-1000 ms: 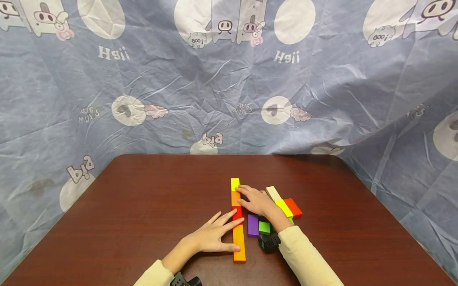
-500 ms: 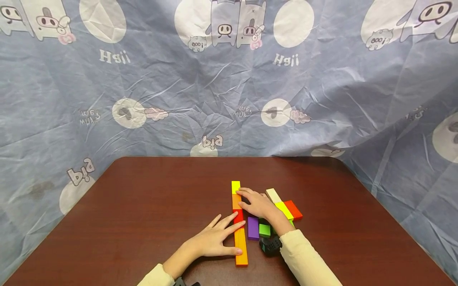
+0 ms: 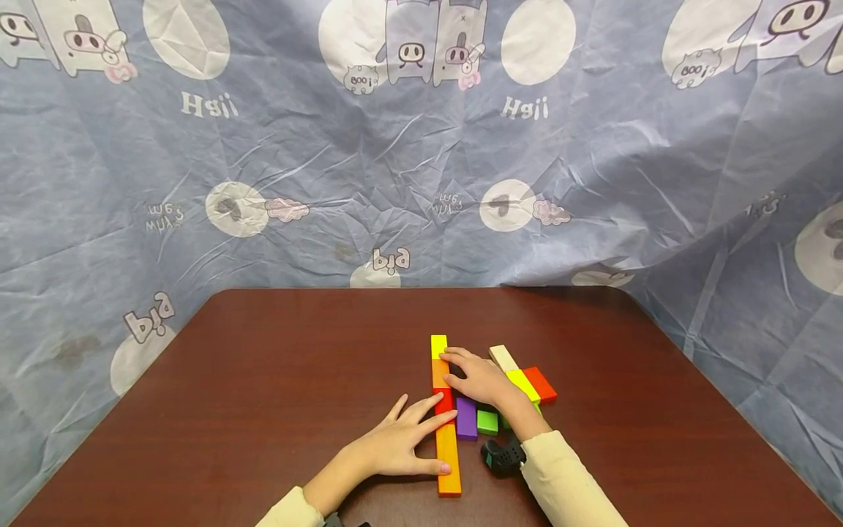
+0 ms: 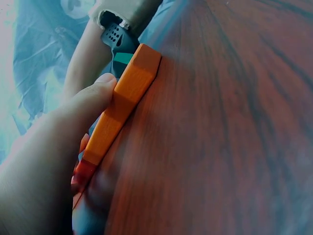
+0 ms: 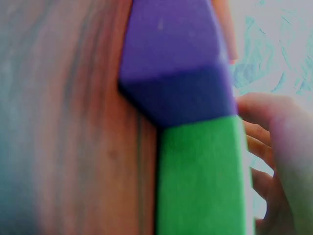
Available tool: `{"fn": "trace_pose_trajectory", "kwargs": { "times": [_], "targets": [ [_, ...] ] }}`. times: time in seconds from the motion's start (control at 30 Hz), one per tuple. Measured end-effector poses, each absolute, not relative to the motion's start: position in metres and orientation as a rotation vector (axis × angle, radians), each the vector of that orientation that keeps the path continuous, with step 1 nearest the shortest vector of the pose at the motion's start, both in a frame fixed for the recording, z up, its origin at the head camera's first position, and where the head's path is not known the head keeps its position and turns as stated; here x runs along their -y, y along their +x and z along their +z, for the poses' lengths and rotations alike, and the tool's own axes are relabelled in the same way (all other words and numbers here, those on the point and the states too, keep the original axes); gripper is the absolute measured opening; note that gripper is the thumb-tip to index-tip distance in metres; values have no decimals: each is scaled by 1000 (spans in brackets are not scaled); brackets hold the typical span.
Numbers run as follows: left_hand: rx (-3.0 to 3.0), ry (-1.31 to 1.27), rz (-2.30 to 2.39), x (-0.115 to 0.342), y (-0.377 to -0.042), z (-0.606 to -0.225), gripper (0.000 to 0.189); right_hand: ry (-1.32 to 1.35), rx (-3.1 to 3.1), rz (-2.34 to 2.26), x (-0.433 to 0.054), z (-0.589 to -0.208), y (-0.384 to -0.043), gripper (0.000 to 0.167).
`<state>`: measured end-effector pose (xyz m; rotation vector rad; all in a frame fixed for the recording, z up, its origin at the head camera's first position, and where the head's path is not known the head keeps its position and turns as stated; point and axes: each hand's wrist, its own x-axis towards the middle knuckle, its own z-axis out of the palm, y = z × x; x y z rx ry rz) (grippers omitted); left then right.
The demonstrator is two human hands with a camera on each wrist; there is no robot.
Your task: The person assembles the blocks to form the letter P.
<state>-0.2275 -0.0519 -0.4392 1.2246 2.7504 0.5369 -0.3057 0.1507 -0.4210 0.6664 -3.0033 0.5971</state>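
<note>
Your left hand (image 3: 402, 444) has its fingers spread, tips on the red block (image 3: 448, 402) and thumb on the long orange block (image 3: 447, 445), gripping nothing. Your right hand (image 3: 486, 379), likewise without hold, rests loose fingers against the short orange block (image 3: 439, 375). These blocks lie aligned on the bench (image 3: 296, 359).

Your wooden table (image 3: 296, 351) is dark reddish-brown with grain, spanning the lower part of the frame. Right of lower centre on it you have a near-vertical row, end to end: long orange block (image 3: 448, 450) lowest, then red block (image 3: 448, 405), short orange block (image 3: 439, 373), yellow block (image 3: 438, 347). To its right lie your purple block (image 3: 467, 419), green block (image 3: 487, 422), cream block (image 3: 503, 358) and red slab (image 3: 541, 385).
</note>
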Motion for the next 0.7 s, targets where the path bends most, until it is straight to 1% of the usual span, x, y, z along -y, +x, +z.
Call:
{"fn": "trace_pose_trajectory", "kwargs": {
  "times": [0.43,0.7],
  "targets": [
    [-2769,1269,512,51,-227,-437,74,624,2976,603,-147,-418,-301,46],
    [-2774,1244,581,49,-226,-439,80,631,2920,678,-153,-424,-294,44]
  ]
}}
